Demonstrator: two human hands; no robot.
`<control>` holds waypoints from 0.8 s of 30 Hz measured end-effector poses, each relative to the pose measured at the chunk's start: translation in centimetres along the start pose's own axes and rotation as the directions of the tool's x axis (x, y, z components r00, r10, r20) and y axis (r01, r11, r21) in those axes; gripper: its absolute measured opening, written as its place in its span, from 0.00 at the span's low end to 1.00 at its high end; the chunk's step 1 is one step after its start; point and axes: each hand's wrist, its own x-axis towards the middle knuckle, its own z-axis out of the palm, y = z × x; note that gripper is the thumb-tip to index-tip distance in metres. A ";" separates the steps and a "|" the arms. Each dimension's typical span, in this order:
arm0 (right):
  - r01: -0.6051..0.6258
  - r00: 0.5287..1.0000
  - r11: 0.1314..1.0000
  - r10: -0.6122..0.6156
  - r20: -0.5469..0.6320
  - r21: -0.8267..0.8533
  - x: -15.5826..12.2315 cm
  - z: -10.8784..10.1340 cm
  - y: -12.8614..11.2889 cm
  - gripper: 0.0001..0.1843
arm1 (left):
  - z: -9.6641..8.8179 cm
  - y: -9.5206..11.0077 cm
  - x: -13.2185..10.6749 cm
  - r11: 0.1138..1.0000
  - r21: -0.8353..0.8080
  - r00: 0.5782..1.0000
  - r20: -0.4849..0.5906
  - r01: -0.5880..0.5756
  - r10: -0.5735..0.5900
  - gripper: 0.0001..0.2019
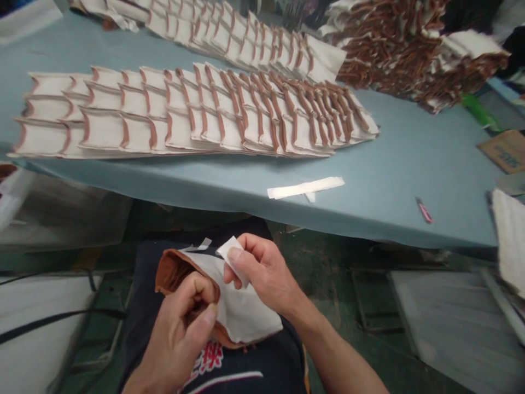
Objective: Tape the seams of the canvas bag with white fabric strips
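Observation:
My left hand point(176, 325) pinches the edge of a sewn fabric piece point(252, 314), white on one side and brown on the other, over my lap. The piece's brown end curls open beside my fingers. Between the thumb and fingers of my right hand point(268, 273) is a small folded white strip point(230, 247), just above the white side of the fabric. Whether the strip is paper or tape I cannot tell. Another small white scrap point(204, 244) shows beyond the fabric's far edge.
The blue-covered table point(394, 180) holds overlapping rows of white-and-brown fabric pieces point(180, 128), a second row point(246, 41) behind and a tall heap point(394, 60) at back right. White strips point(305, 187) and a small pink-handled tool point(425, 211) lie near the front edge.

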 end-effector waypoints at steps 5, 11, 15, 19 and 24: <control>-0.039 0.999 0.999 0.039 0.027 -0.015 -0.2 -0.2 0.9 0.20 | -0.5 0.7 -1.1 0.993 0.071 0.995 -0.038 0.092 -0.089 0.13; -0.057 0.998 0.996 0.057 0.001 -0.069 -0.5 -0.1 3.1 0.19 | -1.8 -0.8 -1.4 0.925 0.319 0.969 0.065 0.204 -0.236 0.17; -0.098 0.995 0.988 0.100 0.011 -0.118 -1.0 -0.4 5.1 0.21 | -3.5 -3.2 -1.2 0.888 0.394 0.965 0.008 0.237 -0.261 0.22; -0.061 0.998 0.973 0.062 -0.005 -0.221 -1.6 -1.0 6.2 0.23 | -4.0 -3.6 -1.2 0.894 0.261 0.929 -0.037 0.364 -0.367 0.23; -0.035 0.999 0.947 0.042 0.017 -0.320 -1.9 -0.9 6.1 0.23 | -4.0 -2.0 -1.2 0.908 0.209 0.931 -0.089 0.364 -0.353 0.22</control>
